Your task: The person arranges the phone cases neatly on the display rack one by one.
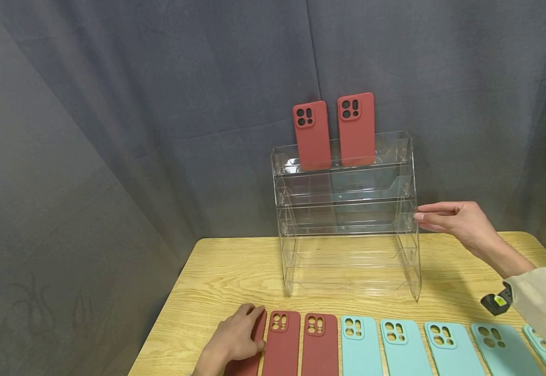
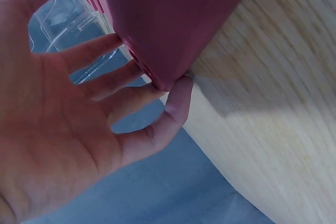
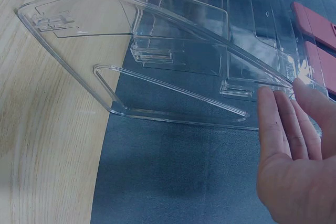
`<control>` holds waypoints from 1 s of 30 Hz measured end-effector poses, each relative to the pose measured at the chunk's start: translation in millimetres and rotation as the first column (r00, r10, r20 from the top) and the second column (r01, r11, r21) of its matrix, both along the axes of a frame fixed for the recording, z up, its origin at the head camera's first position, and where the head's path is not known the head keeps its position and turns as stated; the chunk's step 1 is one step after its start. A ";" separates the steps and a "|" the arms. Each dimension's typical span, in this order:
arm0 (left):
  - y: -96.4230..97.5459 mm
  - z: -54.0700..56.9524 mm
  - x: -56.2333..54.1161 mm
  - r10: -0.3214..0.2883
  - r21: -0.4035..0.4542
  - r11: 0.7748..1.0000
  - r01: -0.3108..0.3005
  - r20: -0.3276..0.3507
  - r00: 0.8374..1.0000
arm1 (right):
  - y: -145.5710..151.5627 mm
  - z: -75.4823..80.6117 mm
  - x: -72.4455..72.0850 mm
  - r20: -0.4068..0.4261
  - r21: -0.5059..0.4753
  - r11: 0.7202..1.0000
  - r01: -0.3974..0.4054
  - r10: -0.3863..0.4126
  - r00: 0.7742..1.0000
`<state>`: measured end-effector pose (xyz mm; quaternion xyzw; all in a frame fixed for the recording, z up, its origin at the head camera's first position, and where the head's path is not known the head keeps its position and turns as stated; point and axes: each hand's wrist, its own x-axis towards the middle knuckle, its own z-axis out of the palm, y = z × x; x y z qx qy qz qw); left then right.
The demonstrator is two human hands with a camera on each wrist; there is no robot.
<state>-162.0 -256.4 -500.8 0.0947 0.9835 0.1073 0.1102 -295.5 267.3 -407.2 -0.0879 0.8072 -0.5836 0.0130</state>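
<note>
Near the left edge of the wooden table (image 1: 198, 292), the left hand (image 1: 233, 337) grips a tilted dark-red rectangular phone case (image 2: 168, 19). The right hand (image 1: 465, 224), fingers straight and close together, seems to touch the right wall of a clear plastic tiered rack (image 1: 346, 200); the see-through edge obscures exact contact.

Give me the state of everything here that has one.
Clear plastic tiered rack: upright
Two red rectangular phone cases, top tier: standing
Left hand: gripping leftmost red case
Right hand: fingers straight, at rack's right side
Two red cases beside it: lying flat
Five turquoise rectangular phone cases: lying flat, rightmost partly hidden
</note>
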 end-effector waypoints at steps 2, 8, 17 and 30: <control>-0.1 -1.2 -1.0 0.000 0.002 1.000 0.000 0.000 1.000 | 0.0 -0.2 -0.3 0.000 0.000 1.000 0.001 -0.001 1.000; 0.7 -4.6 -2.9 0.000 0.025 1.000 0.000 0.001 1.000 | 0.3 -2.1 -1.2 0.014 0.014 1.000 0.005 -0.006 1.000; -3.7 -6.9 -11.0 0.001 0.049 0.999 0.000 -0.015 1.000 | 0.2 -1.7 -1.3 0.011 0.002 1.000 -0.002 0.002 1.000; 12.6 28.3 -26.8 0.007 0.048 0.999 0.014 -0.393 0.919 | 0.2 0.5 -0.9 0.034 -0.014 1.000 0.003 -0.002 0.999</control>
